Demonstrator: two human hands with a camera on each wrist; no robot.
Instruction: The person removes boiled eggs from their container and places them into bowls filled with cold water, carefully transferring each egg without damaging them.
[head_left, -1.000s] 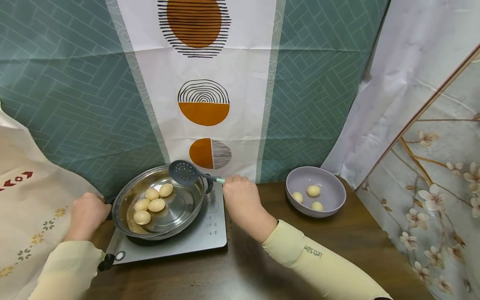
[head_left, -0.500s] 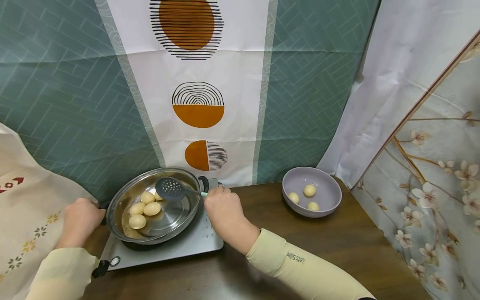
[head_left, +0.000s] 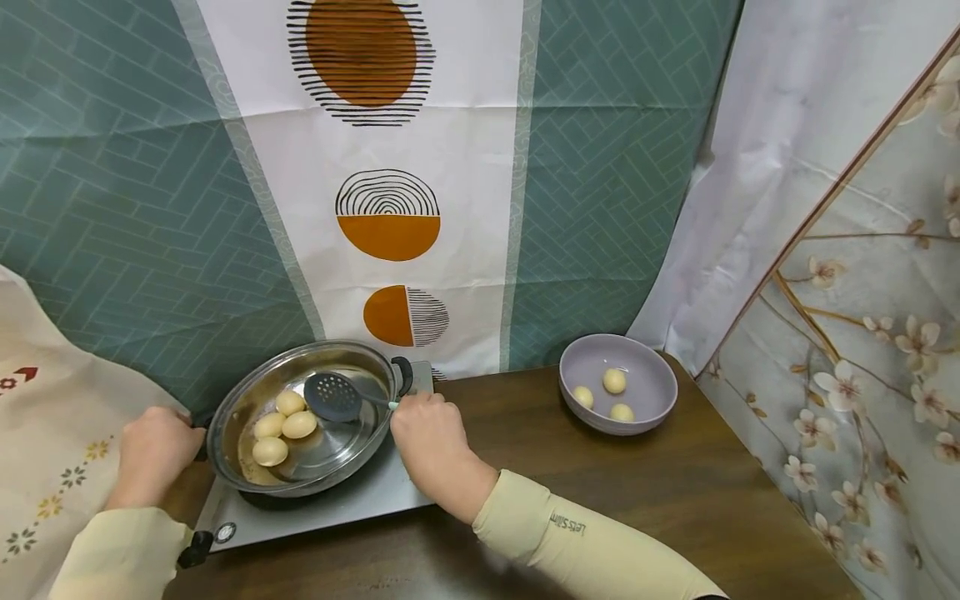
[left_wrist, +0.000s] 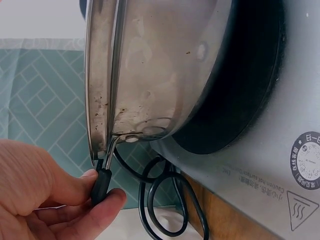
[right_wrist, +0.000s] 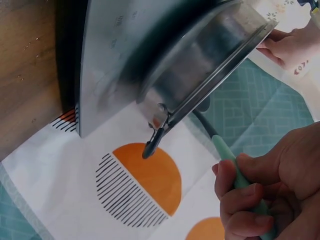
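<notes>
A wide steel pan (head_left: 341, 475) stands on a flat cooktop, with several pale, egg-like balls (head_left: 299, 425) grouped in its left half. My left hand (head_left: 156, 446) pinches the pan's black side handle (left_wrist: 101, 186) between thumb and fingers. In my right hand (head_left: 435, 442) I grip the green handle (right_wrist: 226, 150) of a slotted skimmer (head_left: 332, 397). Its dark perforated head hangs inside the pan, right beside the balls, and partly covers that area; whether it touches a ball I cannot tell.
To the right on the wooden table (head_left: 517, 450) stands a lilac bowl (head_left: 651, 375) holding three similar balls. The silver cooktop (head_left: 330, 517) lies under the pan, and a black cord (left_wrist: 175, 200) coils beside it. Patterned cloths (head_left: 600, 208) hang behind.
My right hand has brought the skimmer down and left, from over the pan's far right rim to inside by the balls. The left hand keeps its hold. The view has shifted slightly.
</notes>
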